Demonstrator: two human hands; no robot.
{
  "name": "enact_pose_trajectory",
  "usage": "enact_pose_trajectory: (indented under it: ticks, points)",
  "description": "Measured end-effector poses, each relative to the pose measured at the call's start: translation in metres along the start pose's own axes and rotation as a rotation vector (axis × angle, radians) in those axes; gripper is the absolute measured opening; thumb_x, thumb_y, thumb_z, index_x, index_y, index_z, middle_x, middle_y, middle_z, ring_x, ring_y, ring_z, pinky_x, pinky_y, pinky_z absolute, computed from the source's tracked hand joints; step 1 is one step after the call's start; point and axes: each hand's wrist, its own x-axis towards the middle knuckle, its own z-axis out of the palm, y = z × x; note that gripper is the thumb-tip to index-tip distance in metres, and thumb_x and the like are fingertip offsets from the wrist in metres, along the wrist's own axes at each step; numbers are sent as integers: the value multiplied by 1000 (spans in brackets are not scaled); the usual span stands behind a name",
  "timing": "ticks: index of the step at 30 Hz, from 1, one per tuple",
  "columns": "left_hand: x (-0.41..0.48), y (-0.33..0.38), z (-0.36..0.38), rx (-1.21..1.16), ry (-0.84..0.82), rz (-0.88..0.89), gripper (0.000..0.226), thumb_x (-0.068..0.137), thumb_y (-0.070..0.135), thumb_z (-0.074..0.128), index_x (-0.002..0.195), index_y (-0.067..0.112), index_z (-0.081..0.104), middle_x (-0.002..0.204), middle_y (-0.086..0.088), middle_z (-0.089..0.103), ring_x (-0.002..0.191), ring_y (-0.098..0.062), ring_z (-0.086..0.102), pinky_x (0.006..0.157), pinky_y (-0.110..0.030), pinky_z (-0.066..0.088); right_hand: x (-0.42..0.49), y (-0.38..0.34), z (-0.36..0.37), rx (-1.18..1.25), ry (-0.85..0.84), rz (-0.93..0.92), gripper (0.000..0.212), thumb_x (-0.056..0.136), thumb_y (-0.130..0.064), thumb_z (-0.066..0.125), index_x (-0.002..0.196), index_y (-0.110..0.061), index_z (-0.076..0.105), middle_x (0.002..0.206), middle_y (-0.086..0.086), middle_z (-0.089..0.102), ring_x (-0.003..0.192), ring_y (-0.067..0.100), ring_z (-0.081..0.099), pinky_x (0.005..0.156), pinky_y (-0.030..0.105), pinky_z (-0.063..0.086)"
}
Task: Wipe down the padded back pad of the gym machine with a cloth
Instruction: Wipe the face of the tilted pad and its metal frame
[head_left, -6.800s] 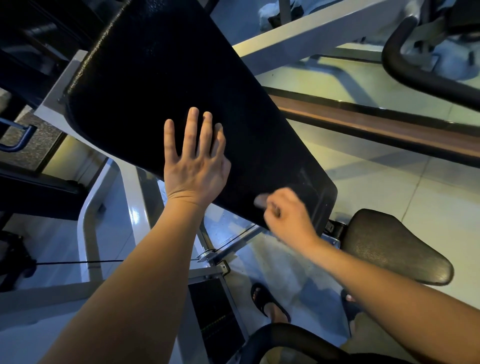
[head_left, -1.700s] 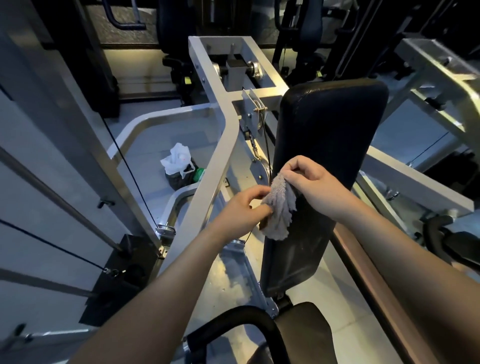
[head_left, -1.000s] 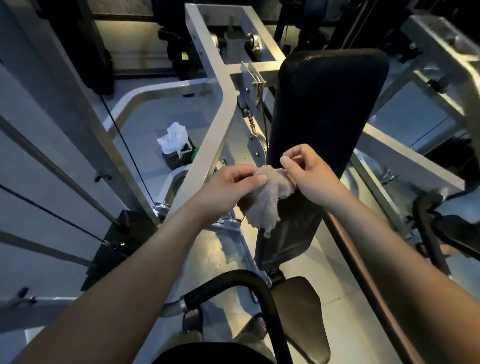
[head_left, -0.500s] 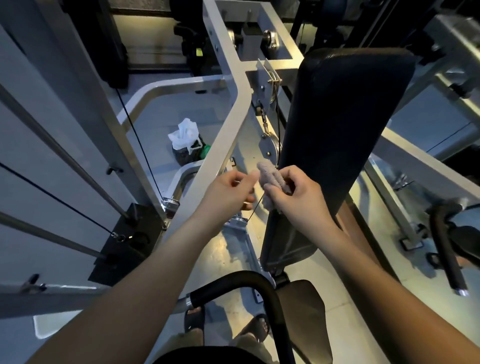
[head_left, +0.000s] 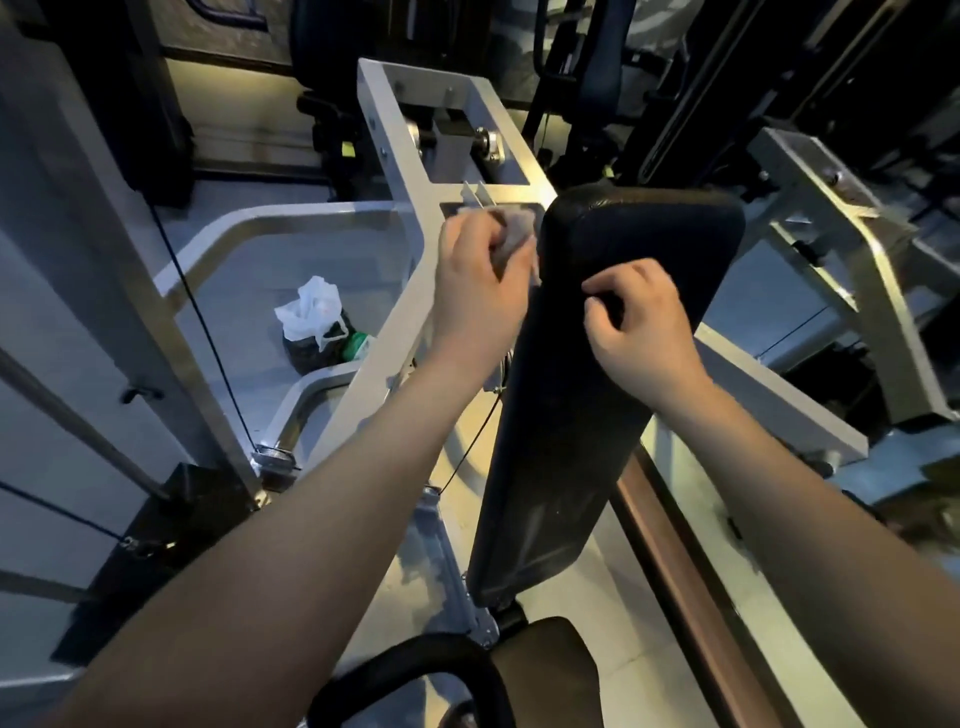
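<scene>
The black padded back pad (head_left: 582, 415) stands upright in the middle of the view, narrowing toward its lower end. My left hand (head_left: 480, 283) grips a bunched grey cloth (head_left: 517, 234) and holds it against the pad's upper left edge. My right hand (head_left: 636, 322) rests on the front face of the pad below its top, fingers curled, with nothing visible in it.
White steel frame bars (head_left: 400, 171) run behind and left of the pad. A thin cable (head_left: 208, 332) crosses the left side. On the floor sits a white plastic bag with a dark tub (head_left: 314, 327). The seat pad (head_left: 545, 670) and a black curved handle (head_left: 415, 670) lie below.
My left hand has taken the cloth from my right hand and carried it up to the pad's top left edge. My right hand has let go and moved onto the pad's face.
</scene>
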Motion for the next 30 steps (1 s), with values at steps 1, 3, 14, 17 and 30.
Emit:
enact_pose_trajectory:
  ticks: [1, 3, 14, 17, 30]
  points:
    - [11, 6, 12, 24, -24, 63, 10, 97, 19, 60, 93, 12, 53, 105, 3, 48, 88, -7, 53, 75, -9, 44, 12, 2, -7, -39, 58, -17, 22, 97, -24, 59, 117, -17, 65, 118, 0, 52, 116, 20, 49, 96, 21, 32]
    - [20, 16, 34, 83, -101, 143, 5, 96, 12, 58, 99, 10, 55, 108, -1, 52, 92, -11, 54, 79, -18, 47, 33, 4, -20, -95, 169, -64, 28, 95, -25, 56, 120, -14, 62, 122, 6, 51, 118, 21, 45, 96, 18, 28]
    - [26, 36, 69, 208, -70, 31, 37, 99, 33, 58, 135, 25, 51, 115, 7, 63, 102, -3, 54, 91, -29, 48, 112, 31, -10, -237, 239, -261, 44, 99, -36, 26, 95, -13, 63, 95, 9, 67, 88, 34, 61, 78, 45, 40]
    - [3, 20, 80, 191, 50, 120, 46, 100, 20, 59, 145, 22, 52, 139, 4, 60, 121, 9, 48, 110, -15, 37, 112, 40, -9, -259, 265, -321, 44, 102, -36, 28, 95, -15, 66, 99, 9, 69, 91, 34, 62, 79, 43, 39]
    - [-60, 3, 68, 15, 318, -265, 56, 101, 30, 58, 152, 21, 39, 120, 18, 59, 109, 1, 58, 95, -14, 47, 106, 16, -6, -242, 232, -454, 43, 104, -36, 29, 105, -13, 65, 107, 11, 66, 103, 33, 59, 93, 45, 37]
